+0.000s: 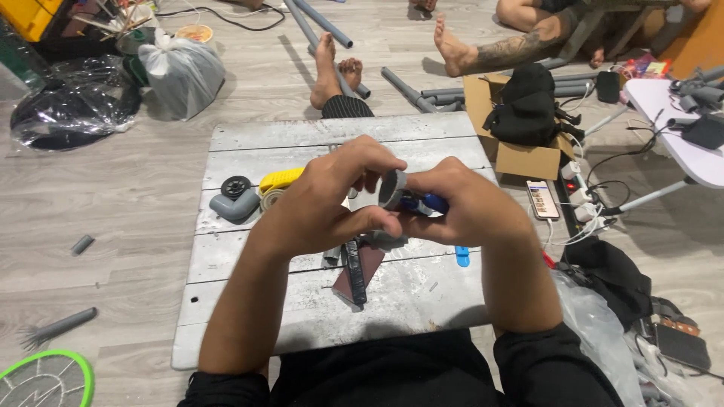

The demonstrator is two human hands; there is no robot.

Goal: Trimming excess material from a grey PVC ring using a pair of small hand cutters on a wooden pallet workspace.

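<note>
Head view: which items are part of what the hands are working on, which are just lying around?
In hand:
left hand and right hand on short grey plastic pipe piece
blue-handled tool in right hand

Lying about:
grey plastic elbow fitting
yellow tape measure
smartphone
cardboard box
long grey pipes

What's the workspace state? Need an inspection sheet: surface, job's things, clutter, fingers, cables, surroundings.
Surface: grey wooden board lying on a plank floor, paint worn.
Job's things: short grey pipe fitting held between both hands; blue-handled tool in the right hand.
Clutter: grey pipe elbow, black wheel, yellow tool, dark file, blue piece at the board's edge.
Fingers: left hand and right hand both closed around the fitting.
Cables: white leads at a power strip beside a phone.
Surroundings: grey pipes, cardboard box, plastic bag, other people's bare feet.
</note>
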